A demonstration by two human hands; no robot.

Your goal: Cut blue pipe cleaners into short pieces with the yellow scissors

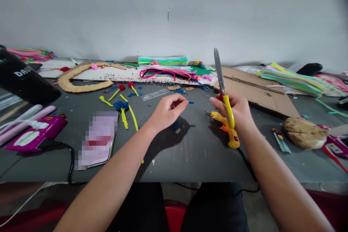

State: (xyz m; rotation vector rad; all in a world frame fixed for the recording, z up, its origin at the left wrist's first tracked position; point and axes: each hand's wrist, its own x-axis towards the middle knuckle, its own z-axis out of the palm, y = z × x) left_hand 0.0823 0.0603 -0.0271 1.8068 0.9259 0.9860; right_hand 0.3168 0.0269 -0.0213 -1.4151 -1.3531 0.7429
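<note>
Yellow-handled scissors point(227, 103) in closed right grip point(239, 110); left grip point(170, 110) pinches blue stub point(191, 102). Phone point(99, 139) left of glue gun point(231, 138), cardboard point(255, 94) beyond.

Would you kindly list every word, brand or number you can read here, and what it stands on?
"DA…" on the black container; following letters unclear.
Too small or blurred: clear ruler, small tube, labels on the left purple block.
Pixelated, unreadable: phone screen.
</note>
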